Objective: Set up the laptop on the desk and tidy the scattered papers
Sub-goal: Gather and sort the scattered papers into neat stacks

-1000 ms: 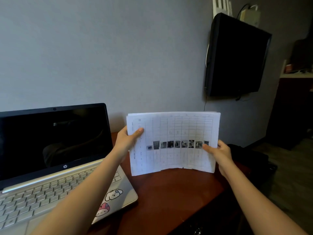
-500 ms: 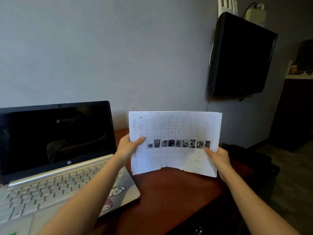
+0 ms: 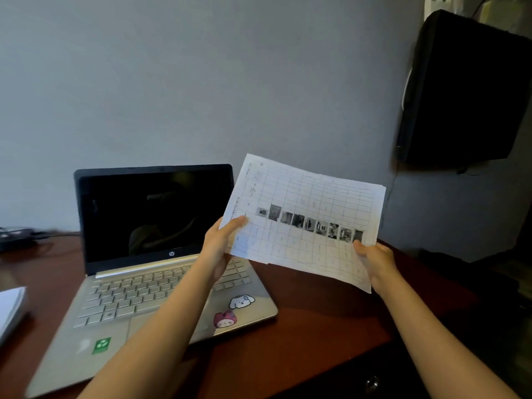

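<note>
The left grip pinches the left edge of the papers, thumb on the printed face; the right grip holds their lower right part. The papers hang tilted above the table, right side lower, showing a grid with a row of small dark photos. The open laptop stands on the table just left of them, its screen dark. A white dog sticker, a pink sticker and a green sticker sit on its palm rest. A white stack lies at the table's left edge. A black screen hangs on the wall at upper right
</note>
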A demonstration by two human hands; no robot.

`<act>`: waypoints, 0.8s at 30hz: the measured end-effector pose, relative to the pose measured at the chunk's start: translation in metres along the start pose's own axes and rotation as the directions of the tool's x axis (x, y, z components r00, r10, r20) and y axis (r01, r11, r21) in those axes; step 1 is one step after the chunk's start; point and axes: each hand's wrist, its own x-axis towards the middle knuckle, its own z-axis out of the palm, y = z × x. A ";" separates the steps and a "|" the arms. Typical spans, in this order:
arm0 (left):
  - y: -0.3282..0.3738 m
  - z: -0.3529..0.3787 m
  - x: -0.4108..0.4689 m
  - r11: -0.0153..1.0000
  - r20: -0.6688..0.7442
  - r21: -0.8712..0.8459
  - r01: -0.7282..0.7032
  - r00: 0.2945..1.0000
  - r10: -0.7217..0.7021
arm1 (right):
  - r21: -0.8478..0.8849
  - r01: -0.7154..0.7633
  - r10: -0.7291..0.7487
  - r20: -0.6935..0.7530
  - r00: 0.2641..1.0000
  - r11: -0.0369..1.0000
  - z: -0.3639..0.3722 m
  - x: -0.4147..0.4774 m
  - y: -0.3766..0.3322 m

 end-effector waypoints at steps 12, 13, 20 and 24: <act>0.041 -0.072 -0.036 0.989 -0.216 -0.017 -0.149 0.966 0.142 | 0.117 -0.072 0.038 0.271 0.962 0.991 0.104 -0.044 0.008; 0.043 -0.078 -0.041 0.987 -0.230 0.049 -0.151 0.960 0.158 | 0.126 -0.082 0.042 0.297 0.954 0.989 0.114 -0.050 0.011; 0.071 -0.129 -0.073 0.973 -0.367 0.182 -0.145 0.908 0.204 | 0.134 -0.154 0.078 0.454 0.887 0.979 0.180 -0.095 0.028; 0.088 -0.154 -0.093 0.966 -0.475 0.203 -0.159 0.847 0.239 | 0.141 -0.173 0.076 0.521 0.850 0.975 0.213 -0.120 0.031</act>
